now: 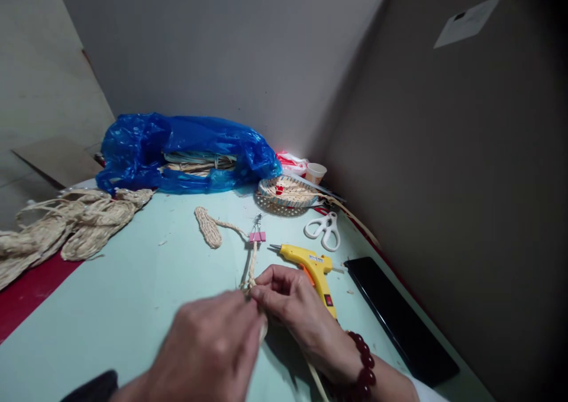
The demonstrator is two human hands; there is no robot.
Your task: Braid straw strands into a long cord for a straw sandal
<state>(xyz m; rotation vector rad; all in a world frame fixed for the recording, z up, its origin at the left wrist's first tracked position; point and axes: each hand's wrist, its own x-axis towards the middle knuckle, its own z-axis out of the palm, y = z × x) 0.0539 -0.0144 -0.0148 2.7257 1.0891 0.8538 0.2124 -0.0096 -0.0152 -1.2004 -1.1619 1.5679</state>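
A thin braid of pale straw (pixel 252 259) runs toward me from a pink binder clip (pixel 257 236) on the table. My right hand (pixel 293 301) pinches the near end of this braid between thumb and fingertips. Close beside it, my left hand (pixel 208 346) is curled and blurred by motion; a pale straw strand (pixel 263 326) shows at its fingers, whose tips are hidden. Another strand hangs below my right hand. Beyond the clip lies a small woven straw sole (pixel 208 227) with a cord leading to the clip.
A yellow glue gun (pixel 310 260) lies right of the braid, near white-handled scissors (pixel 323 230) and a black tray-like slab (pixel 394 313). Behind stand a woven basket (pixel 288 192), a paper cup (pixel 315 172) and a blue plastic bag (pixel 213 133) of straw. Woven straw pieces (pixel 93 224) lie left.
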